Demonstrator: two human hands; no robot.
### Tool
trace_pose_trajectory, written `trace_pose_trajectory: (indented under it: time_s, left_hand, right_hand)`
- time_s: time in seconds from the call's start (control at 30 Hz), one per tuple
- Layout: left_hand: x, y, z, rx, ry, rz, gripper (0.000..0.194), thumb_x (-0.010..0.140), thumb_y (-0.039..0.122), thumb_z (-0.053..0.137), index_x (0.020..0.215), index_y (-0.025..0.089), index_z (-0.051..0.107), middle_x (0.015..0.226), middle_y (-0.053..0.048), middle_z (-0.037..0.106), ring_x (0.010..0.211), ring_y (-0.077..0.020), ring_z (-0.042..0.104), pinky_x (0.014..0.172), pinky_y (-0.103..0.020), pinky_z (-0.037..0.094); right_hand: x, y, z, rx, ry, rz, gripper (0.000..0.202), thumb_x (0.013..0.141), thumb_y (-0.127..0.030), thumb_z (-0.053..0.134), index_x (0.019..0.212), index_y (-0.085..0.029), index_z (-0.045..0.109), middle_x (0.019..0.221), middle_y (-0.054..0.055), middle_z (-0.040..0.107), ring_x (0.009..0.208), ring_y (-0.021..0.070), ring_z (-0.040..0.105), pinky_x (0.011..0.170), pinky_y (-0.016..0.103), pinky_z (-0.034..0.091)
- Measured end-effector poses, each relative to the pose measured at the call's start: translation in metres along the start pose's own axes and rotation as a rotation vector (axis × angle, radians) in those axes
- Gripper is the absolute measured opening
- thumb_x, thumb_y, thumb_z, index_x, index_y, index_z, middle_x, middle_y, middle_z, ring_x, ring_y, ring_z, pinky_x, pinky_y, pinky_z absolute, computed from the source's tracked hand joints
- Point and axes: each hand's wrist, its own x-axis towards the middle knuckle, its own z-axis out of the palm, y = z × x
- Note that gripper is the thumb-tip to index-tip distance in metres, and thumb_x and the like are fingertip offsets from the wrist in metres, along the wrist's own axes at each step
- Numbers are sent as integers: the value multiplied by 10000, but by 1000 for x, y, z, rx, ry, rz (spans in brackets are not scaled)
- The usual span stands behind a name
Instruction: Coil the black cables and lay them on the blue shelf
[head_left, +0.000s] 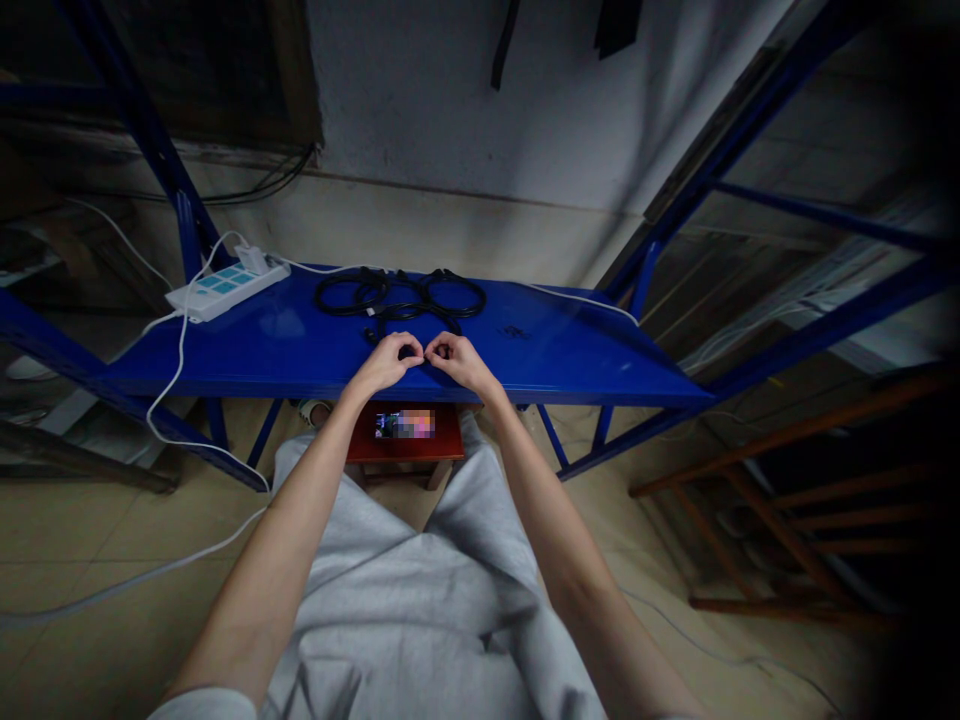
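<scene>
Two hands (pixel 391 362) (pixel 459 362) near coiled black cables (pixel 426 308), white plug (pixel 253 260) in power strip (pixel 217 294)

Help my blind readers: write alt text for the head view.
A person's left hand and right hand pinch close together over a blue shelf; anything held is unclear. Behind are coiled black cables and, left, a white power strip.

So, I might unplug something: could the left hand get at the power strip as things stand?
Probably yes: the left hand and power strip are at the same blue table, with mostly bare tabletop between them.
</scene>
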Motion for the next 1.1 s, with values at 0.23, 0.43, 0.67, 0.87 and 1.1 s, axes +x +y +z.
trace_pose_trajectory:
  time_s: [0.23,0.43,0.67,0.87,1.1]
  left_hand:
    - [0,0,1,13,13,-18,44,794,181,666,824,195,695,891,-32,712,933,-224,617,944,-380,467]
    - [0,3,1,35,22,-19,55,799,181,648,826,195,693,877,-30,711,913,-222,618,926,-372,475]
    - [-1,6,1,36,36,-8,62,815,160,629,827,192,681,882,-31,709,909,-219,617,908,-360,471]
    - [-1,4,0,34,31,-20,60,828,165,628,833,194,680,892,-32,716,910,-217,619,900,-354,473]
    - [0,-1,3,47,44,1,90,854,182,608,865,187,698,919,-46,730,921,-214,629,902,-353,482]
  right_hand:
    - [1,3,1,-8,14,-17,148,783,-282,633,848,-161,688,745,4,593,702,136,455,647,270,356]
    - [1,1,0,-7,15,-12,147,777,-271,626,843,-158,692,744,6,598,698,135,460,648,271,361]
    - [1,3,0,-3,12,-18,142,758,-248,620,839,-158,694,754,11,611,703,137,468,646,271,362]
    - [1,3,-1,9,0,-33,149,746,-223,607,841,-157,701,769,13,621,707,135,474,648,269,362]
    - [1,0,-1,0,9,-35,162,772,-251,607,850,-149,705,748,12,609,695,131,466,640,265,358]
